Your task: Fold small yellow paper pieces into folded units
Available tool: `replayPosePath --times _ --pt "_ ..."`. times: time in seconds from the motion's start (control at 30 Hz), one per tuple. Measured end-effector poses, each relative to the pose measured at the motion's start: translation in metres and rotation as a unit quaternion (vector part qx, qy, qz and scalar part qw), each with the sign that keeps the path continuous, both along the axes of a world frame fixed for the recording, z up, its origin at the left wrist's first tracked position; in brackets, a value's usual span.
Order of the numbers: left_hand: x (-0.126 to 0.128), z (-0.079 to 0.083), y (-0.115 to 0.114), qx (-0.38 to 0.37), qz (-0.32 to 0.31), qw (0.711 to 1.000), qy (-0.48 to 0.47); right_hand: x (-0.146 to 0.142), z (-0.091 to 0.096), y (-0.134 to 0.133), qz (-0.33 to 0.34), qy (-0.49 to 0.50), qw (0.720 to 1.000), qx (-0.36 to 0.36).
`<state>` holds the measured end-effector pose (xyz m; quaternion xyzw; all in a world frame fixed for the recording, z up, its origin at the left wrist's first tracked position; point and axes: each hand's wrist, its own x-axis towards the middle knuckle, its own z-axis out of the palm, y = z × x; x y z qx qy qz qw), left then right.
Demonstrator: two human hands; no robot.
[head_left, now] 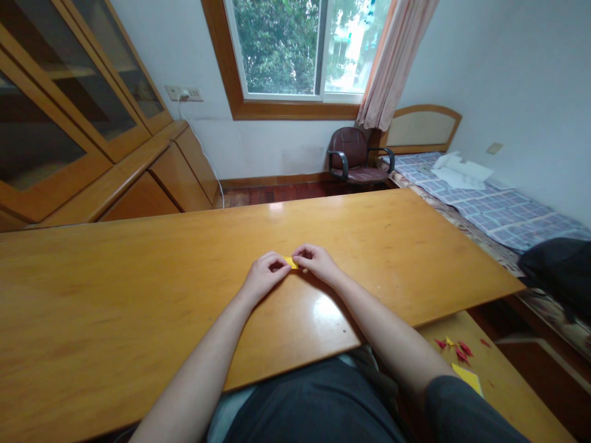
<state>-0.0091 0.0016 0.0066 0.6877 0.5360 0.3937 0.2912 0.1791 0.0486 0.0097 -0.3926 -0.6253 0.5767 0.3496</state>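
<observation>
A small folded piece of yellow paper [292, 263] lies on the wooden table [138, 289] in front of me. My left hand [265, 275] pinches its left end with curled fingers. My right hand [316, 261] grips its right end, fingers bent over the top. Most of the paper is hidden under the fingers.
A lower wooden surface [503, 381] at the right front carries small red folded paper pieces [457, 351] and a yellow sheet [467, 376]. Wooden cabinets [92, 141] line the left wall. A dark red chair [355, 157] and a bed [498, 209] stand beyond the table.
</observation>
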Motion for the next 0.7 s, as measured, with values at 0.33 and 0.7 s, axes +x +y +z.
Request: replayPosePath --times 0.33,0.7 --pt "0.0009 0.0006 0.0022 -0.03 0.033 0.999 -0.016 -0.0003 0.0002 -0.0003 0.013 0.008 1.0 -0.004" --pt "-0.0054 -0.0027 0.0036 -0.134 0.065 0.961 -0.233 -0.0004 -0.0084 0.0017 0.039 0.104 0.993 -0.024"
